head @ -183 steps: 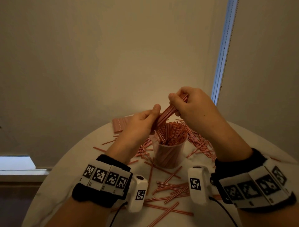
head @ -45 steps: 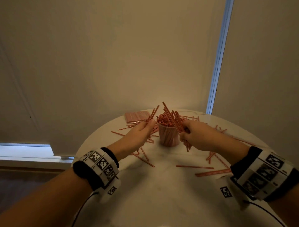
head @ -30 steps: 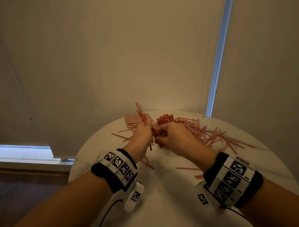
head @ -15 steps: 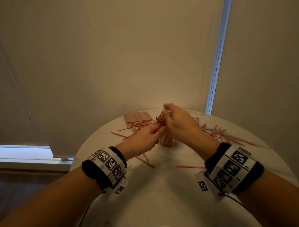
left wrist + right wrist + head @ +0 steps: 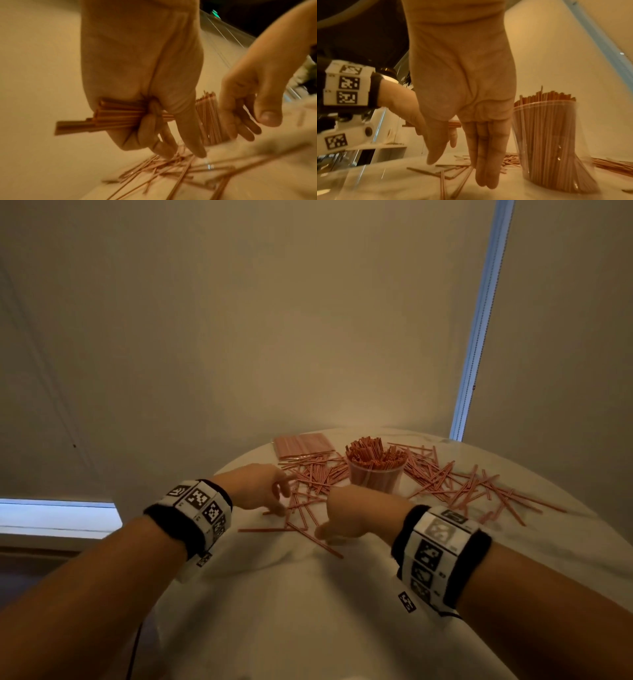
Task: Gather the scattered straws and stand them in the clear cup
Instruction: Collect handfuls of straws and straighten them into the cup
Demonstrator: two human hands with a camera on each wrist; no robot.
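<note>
Gripping a small bundle of straws (image 5: 96, 119), the left hand (image 5: 142, 75) curls its fingers (image 5: 150, 129) round it, which only the left wrist view shows. The right hand (image 5: 462, 83) holds nothing, its fingers (image 5: 486, 155) straight, pressed together and pointing down at loose straws (image 5: 308, 501) on the bench (image 5: 308, 611). Just beyond stands the clear cup (image 5: 375, 479), packed with upright straws; more lie scattered on either side.

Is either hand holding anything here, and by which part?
The left hand grips a bundle of straws across its middle, ends sticking out of the fist. The right hand holds nothing, fingers straight.
</note>
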